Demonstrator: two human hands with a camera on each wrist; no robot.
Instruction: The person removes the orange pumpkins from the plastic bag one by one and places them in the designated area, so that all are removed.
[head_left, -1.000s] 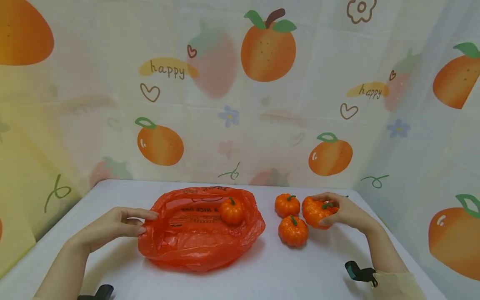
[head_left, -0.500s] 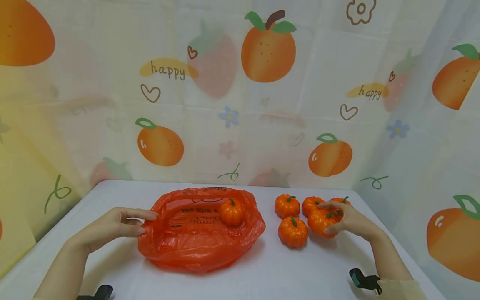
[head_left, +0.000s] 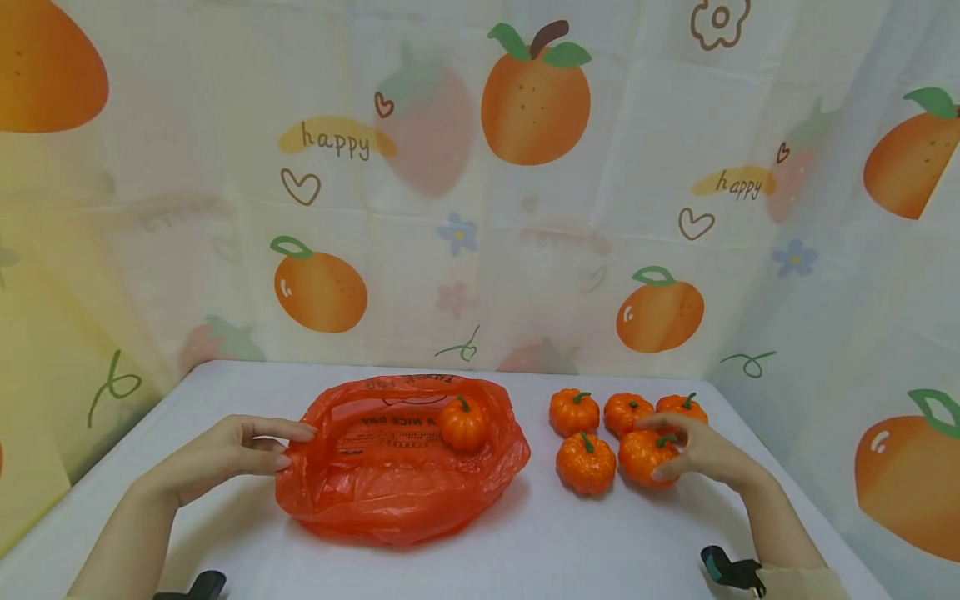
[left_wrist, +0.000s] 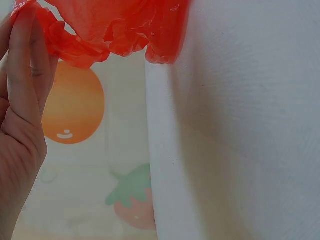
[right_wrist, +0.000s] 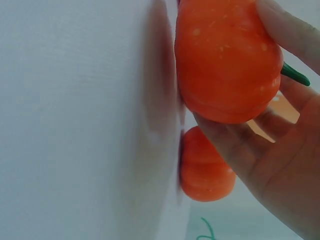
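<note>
My left hand (head_left: 217, 454) pinches the left rim of a red plastic bag (head_left: 390, 508), which lies with its mouth open. In the left wrist view, the fingers hold the crumpled bag edge (left_wrist: 125, 30). One small orange pumpkin (head_left: 463, 425) with a green stem sits inside the bag. My right hand (head_left: 705, 450) grips another small pumpkin (head_left: 643, 460) between thumb and fingers, low at the tabletop. In the right wrist view, this pumpkin (right_wrist: 227, 65) fills the grasp, its stem pointing towards the palm. A second pumpkin (right_wrist: 206, 167) shows behind the fingers.
Near the gripped pumpkin stand several more: a back-left pumpkin (head_left: 574, 413), a back-middle one (head_left: 624, 414), a back-right one (head_left: 681, 406) partly behind the hand, and a front-left one (head_left: 586, 467). A fruit-print curtain (head_left: 525, 275) hangs behind the white table (head_left: 480, 575).
My right hand has moved the gripped pumpkin towards me and slightly right, uncovering the pumpkins behind it. The left hand and the bag have stayed put.
</note>
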